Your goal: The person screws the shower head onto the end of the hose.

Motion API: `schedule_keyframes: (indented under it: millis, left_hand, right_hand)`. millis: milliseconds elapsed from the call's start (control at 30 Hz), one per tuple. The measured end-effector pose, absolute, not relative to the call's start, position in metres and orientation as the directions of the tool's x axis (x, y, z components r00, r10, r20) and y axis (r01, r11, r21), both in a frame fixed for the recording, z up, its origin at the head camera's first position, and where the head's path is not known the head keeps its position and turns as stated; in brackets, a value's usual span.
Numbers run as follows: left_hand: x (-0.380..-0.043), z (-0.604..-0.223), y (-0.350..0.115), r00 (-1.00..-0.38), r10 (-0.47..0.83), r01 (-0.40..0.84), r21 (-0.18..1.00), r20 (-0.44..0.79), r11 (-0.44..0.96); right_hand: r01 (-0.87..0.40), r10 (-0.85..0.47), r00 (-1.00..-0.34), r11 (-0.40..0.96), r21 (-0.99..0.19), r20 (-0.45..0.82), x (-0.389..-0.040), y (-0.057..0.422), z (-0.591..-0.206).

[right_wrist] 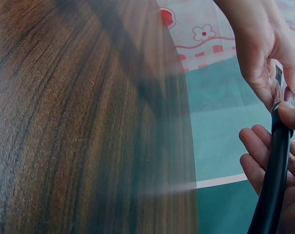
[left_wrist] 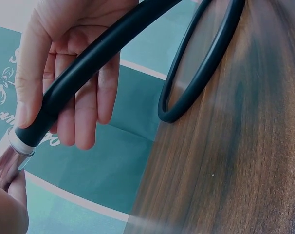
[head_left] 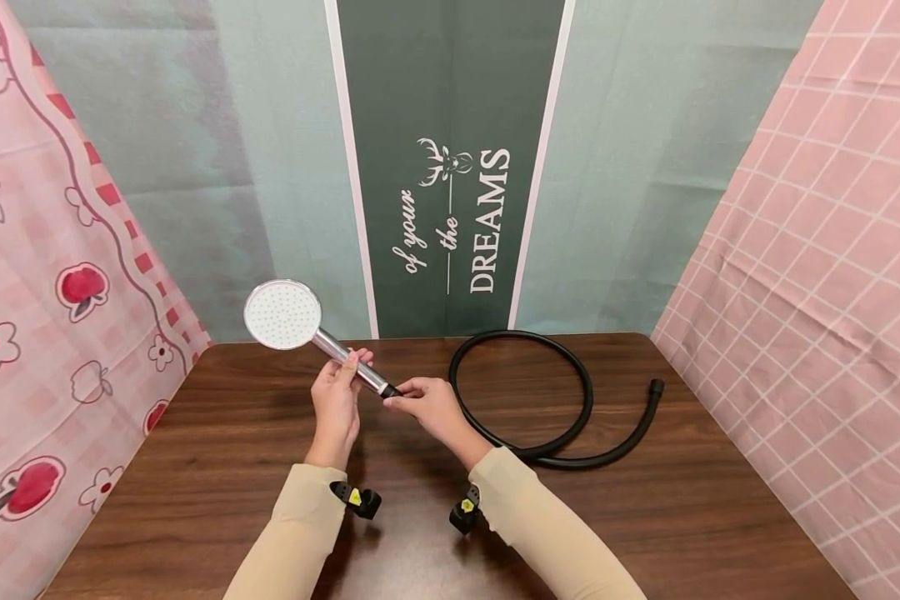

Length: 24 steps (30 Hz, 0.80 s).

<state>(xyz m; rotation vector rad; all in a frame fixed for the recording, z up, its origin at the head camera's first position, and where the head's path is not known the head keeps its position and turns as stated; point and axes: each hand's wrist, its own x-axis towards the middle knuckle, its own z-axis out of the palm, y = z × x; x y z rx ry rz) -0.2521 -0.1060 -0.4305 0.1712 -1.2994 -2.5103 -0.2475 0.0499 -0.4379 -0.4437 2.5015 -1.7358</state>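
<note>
A chrome shower head (head_left: 282, 314) with a round white spray face is held up over the table, its handle slanting down to the right. My left hand (head_left: 336, 404) grips that handle, thumb along the front. At the handle's lower end, my right hand (head_left: 435, 410) pinches the black end of a shower hose (left_wrist: 89, 68) between thumb and fingers. In the left wrist view the hose end meets a pale ring at the base of the handle. The right wrist view shows the same joint, with the right thumb pressing on the black collar (right_wrist: 276, 124).
The rest of the black hose lies in a large loop (head_left: 589, 392) on the brown wooden table (head_left: 390, 533), its free end (head_left: 656, 388) at the right. Pink printed cloth (head_left: 37, 333) hangs at left, pink checked cloth (head_left: 817, 275) at right, a green backdrop (head_left: 450, 83) behind.
</note>
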Motion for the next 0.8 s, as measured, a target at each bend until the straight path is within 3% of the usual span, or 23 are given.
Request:
schedule_keyframes:
  millis: [800]
  left_hand:
    - [-0.254, -0.4319, -0.1051, -0.95, -0.309, 0.221, 0.801, 0.049, -0.556]
  right_hand:
    - [-0.173, -0.321, -0.944, 0.288, -0.942, 0.075, -0.2547, 0.0542, -0.439]
